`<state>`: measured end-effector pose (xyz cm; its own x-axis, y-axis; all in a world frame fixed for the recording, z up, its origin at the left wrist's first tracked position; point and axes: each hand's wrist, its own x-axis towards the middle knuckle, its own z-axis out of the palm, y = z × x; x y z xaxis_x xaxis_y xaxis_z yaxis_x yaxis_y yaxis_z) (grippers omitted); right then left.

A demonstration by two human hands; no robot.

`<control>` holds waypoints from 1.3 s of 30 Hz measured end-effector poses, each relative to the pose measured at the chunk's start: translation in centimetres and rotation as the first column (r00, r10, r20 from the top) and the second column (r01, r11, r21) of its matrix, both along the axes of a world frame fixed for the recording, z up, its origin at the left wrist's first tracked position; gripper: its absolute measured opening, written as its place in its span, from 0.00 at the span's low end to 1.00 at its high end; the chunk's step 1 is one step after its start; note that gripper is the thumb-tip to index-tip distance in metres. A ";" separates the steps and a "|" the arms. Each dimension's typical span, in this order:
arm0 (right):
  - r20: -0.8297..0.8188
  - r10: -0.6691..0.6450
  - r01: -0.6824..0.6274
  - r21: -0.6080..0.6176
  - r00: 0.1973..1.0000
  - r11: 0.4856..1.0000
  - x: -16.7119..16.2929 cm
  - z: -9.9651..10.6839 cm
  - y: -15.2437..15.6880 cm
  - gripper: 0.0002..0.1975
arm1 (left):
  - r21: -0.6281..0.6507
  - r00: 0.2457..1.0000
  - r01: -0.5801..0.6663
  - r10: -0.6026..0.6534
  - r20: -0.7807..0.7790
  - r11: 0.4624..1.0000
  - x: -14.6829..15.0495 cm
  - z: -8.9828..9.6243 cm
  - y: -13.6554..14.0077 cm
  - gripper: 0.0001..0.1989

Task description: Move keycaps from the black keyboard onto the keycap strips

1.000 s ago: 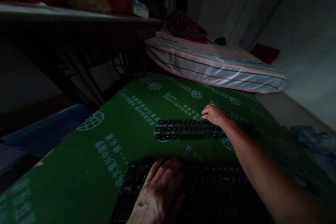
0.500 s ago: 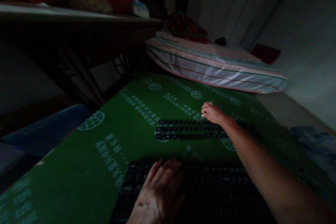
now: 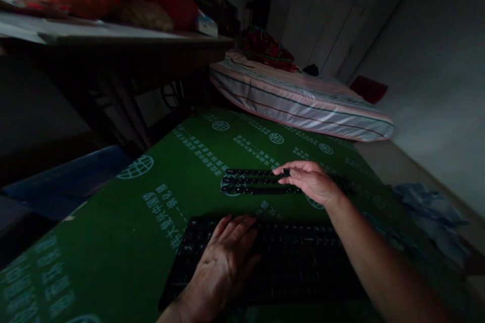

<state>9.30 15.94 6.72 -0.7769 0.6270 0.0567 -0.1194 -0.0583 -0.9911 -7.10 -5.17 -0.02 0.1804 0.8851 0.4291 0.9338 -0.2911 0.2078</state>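
A black keyboard [image 3: 291,267] lies on the near part of the green printed board [image 3: 113,227]. Flat across its left half rests my left hand [image 3: 227,252], fingers stretched out over the keys. Beyond the keyboard, loose black keycaps [image 3: 250,180] are lined up in three rows. My right hand [image 3: 312,180] is over the right part of these rows, pinching a small black keycap [image 3: 286,172] between thumb and fingers. The hand and forearm cover the right ends of the rows, and deep shadow hides much of the keyboard's detail.
A mattress [image 3: 303,106] with striped cover stands beyond the board. On the left are a table [image 3: 144,40] loaded with bags and a blue object [image 3: 83,176] below it. Crumpled cloth [image 3: 428,217] lies at the right.
My right hand has come nearer and lower, from beyond the rows to over them, and a keycap now shows in its fingers. My left hand stays on the keyboard; the view has shifted slightly.
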 end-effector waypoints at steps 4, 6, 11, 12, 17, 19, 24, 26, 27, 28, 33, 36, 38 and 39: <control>-0.059 0.020 -0.024 -0.077 0.998 0.997 1.0 0.6 -3.3 0.10 | 0.005 1.000 -0.002 0.002 0.011 1.000 0.1 0.1 0.1 0.15; -0.071 0.020 -0.027 -0.095 0.997 0.995 1.4 1.0 -4.8 0.10 | -0.001 1.000 -0.003 0.003 0.021 1.000 0.2 0.1 0.2 0.15; -0.131 0.007 -0.027 -0.152 0.991 0.988 2.4 1.3 -7.9 0.11 | -0.042 0.999 0.008 -0.006 0.047 0.999 0.2 0.3 0.2 0.16; -0.135 0.004 -0.026 -0.161 0.991 0.987 2.6 1.2 -8.4 0.11 | -0.053 0.998 0.007 -0.004 0.055 0.999 0.3 0.4 0.3 0.16; -0.037 -0.053 0.051 -0.056 0.998 0.997 4.0 0.7 -10.4 0.11 | -0.105 0.995 0.006 0.004 0.096 0.994 0.4 0.5 0.4 0.16; 0.085 -0.123 0.113 0.113 0.989 0.987 4.7 0.2 -11.0 0.10 | -0.118 0.995 0.012 0.000 0.103 0.993 0.5 0.5 0.5 0.17; 0.250 -0.344 0.136 0.596 0.905 0.792 5.9 -2.0 -12.2 0.07 | -0.140 0.992 0.033 -0.016 0.123 0.990 0.6 0.6 0.5 0.16; 0.242 -0.390 0.115 0.705 0.888 0.700 6.1 -3.2 -12.4 0.06 | -0.141 0.991 0.044 -0.025 0.133 0.989 0.6 0.7 0.5 0.15; 0.241 -0.406 0.098 0.748 0.881 0.656 6.1 -3.8 -12.4 0.06 | -0.139 0.990 0.048 -0.028 0.139 0.989 0.5 0.7 0.5 0.15; 0.242 -0.420 0.077 0.786 0.875 0.613 6.1 -4.3 -12.4 0.05 | -0.137 0.989 0.052 -0.032 0.145 0.989 0.5 0.7 0.5 0.16; 0.235 -0.455 -0.038 0.915 0.859 0.402 5.7 -5.9 -12.3 0.06 | -0.110 0.983 0.061 -0.041 0.177 0.992 0.0 0.5 0.5 0.18; 0.233 -0.467 -0.100 0.951 0.853 0.293 5.5 -6.1 -12.4 0.07 | -0.083 0.979 0.016 0.001 0.203 0.996 -0.4 0.7 0.4 0.17; 0.228 -0.470 -0.126 0.963 0.853 0.238 5.4 -6.1 -12.4 0.07 | -0.065 0.973 -0.047 0.061 0.221 0.997 -0.7 0.9 0.3 0.15; 0.226 -0.469 -0.137 0.966 0.854 0.217 5.4 -6.2 -12.4 0.07 | -0.057 0.969 -0.082 0.092 0.230 0.995 -0.9 1.0 0.3 0.14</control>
